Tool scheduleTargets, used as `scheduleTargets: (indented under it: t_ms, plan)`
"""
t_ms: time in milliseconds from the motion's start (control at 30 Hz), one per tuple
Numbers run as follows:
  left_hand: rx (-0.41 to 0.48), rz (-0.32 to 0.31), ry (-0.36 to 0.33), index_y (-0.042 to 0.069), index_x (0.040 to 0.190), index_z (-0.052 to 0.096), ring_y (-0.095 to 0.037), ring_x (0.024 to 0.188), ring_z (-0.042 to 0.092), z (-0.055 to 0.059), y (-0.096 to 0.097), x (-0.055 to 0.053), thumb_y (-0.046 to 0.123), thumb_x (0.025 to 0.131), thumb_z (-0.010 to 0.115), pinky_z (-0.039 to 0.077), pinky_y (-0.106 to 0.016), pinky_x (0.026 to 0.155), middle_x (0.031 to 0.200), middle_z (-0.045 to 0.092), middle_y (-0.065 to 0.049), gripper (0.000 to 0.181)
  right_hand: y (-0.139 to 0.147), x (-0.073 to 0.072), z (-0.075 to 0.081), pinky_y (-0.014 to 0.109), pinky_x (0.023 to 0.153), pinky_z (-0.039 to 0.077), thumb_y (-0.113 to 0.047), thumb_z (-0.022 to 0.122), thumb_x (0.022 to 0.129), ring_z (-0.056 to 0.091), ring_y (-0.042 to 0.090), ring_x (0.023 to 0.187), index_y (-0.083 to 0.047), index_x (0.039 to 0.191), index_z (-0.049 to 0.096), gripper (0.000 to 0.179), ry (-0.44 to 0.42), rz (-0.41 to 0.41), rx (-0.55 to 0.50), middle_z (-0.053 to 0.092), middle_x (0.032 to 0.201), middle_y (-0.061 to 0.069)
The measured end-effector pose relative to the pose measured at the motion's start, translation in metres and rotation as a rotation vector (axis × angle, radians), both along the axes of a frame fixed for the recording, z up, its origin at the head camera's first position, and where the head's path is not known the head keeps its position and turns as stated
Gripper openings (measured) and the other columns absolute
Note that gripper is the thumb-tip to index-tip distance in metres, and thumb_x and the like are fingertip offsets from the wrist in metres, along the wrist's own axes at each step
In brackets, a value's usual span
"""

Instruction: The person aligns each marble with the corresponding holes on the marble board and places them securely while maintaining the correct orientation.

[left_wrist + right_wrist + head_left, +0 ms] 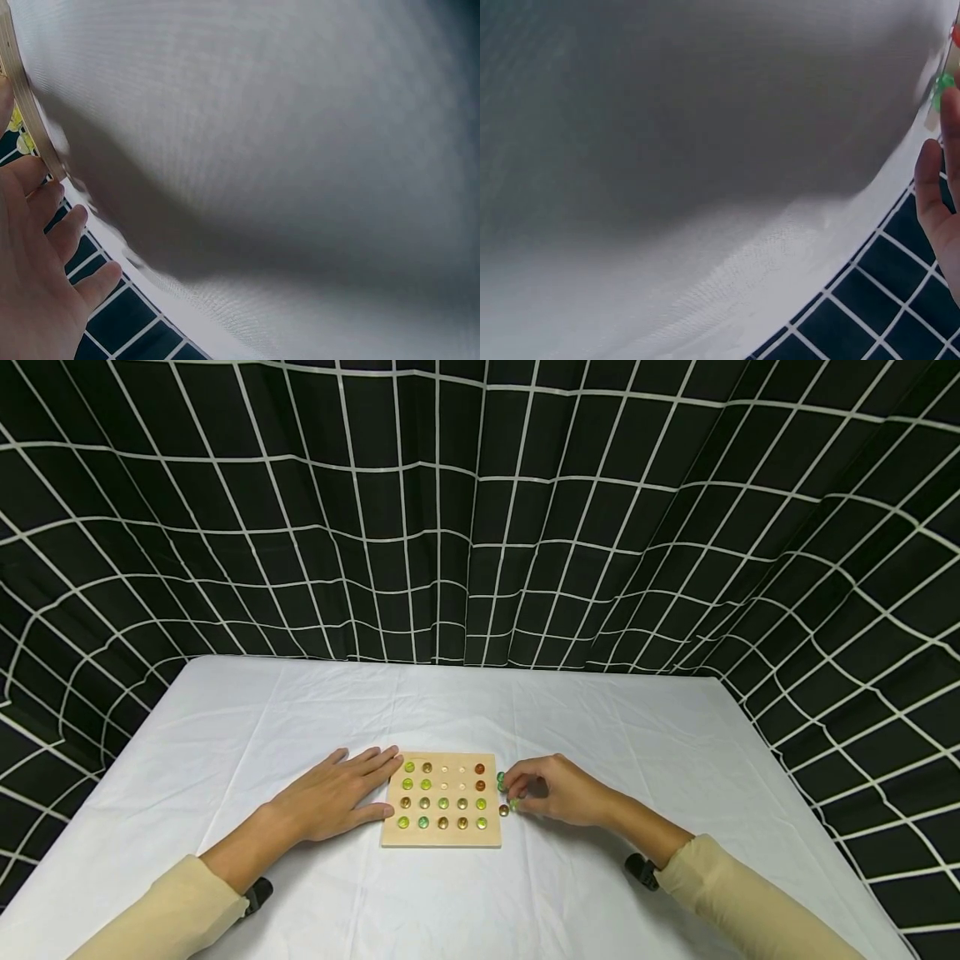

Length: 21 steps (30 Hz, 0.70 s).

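A light wooden board [442, 838] with rows of round hollows lies on the white cloth. Green, brown and red glass marbles fill most hollows; several in the upper rows show bare wood. My left hand [333, 793] rests at the board's left edge, fingers straight, fingertips and thumb on its rim. In the left wrist view, the board's side edge [30, 97] runs beside the fingers. Just right of the board, my right hand [558, 789] pinches a light green marble [513, 805] between thumb and fingertips. Darker green marbles [501, 777] lie by its fingers, and a brown marble [504, 811] below.
The white cloth [360, 710] covers the table around the board. Behind and at the sides hangs a black curtain [450, 527] with a white grid. Dark wrist cameras sit under both forearms [258, 895].
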<state>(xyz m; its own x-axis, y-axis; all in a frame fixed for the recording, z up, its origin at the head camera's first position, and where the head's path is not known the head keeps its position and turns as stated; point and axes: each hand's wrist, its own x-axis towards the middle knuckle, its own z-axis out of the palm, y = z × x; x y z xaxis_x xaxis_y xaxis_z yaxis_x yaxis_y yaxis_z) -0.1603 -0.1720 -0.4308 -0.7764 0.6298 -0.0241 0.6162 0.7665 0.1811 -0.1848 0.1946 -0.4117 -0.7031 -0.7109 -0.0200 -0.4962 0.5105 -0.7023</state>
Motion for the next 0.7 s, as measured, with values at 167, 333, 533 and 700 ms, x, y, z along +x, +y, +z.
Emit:
scheduleTargets:
  t_ms: [167,333,533,700]
  plan:
    - [-0.001,-0.001,-0.005,0.014,0.157,0.032,-0.029,0.146,0.031,-0.001,0.000,0.000,0.057,0.101,0.046,0.024,-0.062,0.114,0.161,0.031,-0.004,0.072,-0.001,-0.002,0.002,0.037,0.080,0.054,0.001,0.074,0.086,0.066,0.008,0.089,-0.006,0.110,0.070,0.026,0.016,-0.005,0.000,0.074,0.093,-0.004]
    - [-0.001,0.002,-0.004,0.014,0.157,0.032,-0.029,0.146,0.032,-0.001,0.000,0.000,0.057,0.101,0.046,0.024,-0.062,0.115,0.161,0.031,-0.004,0.072,-0.007,-0.006,0.005,0.039,0.082,0.054,0.002,0.073,0.086,0.068,0.009,0.091,-0.005,0.112,0.070,0.027,0.036,-0.012,-0.016,0.074,0.096,-0.001]
    - [-0.003,0.008,-0.012,0.015,0.157,0.031,-0.029,0.146,0.031,0.000,0.000,0.000,0.057,0.101,0.046,0.024,-0.062,0.115,0.161,0.030,-0.004,0.072,-0.018,-0.013,0.007,0.041,0.081,0.054,0.003,0.073,0.086,0.068,0.008,0.091,-0.005,0.111,0.070,0.027,0.087,-0.005,-0.033,0.075,0.097,-0.001]
    - [0.000,0.006,-0.005,0.014,0.157,0.032,-0.030,0.146,0.032,0.000,0.000,0.001,0.056,0.101,0.047,0.024,-0.062,0.115,0.161,0.031,-0.005,0.072,-0.031,-0.016,0.011,0.043,0.085,0.053,0.001,0.073,0.087,0.068,0.012,0.095,-0.005,0.112,0.070,0.026,0.097,-0.011,-0.030,0.075,0.098,-0.002]
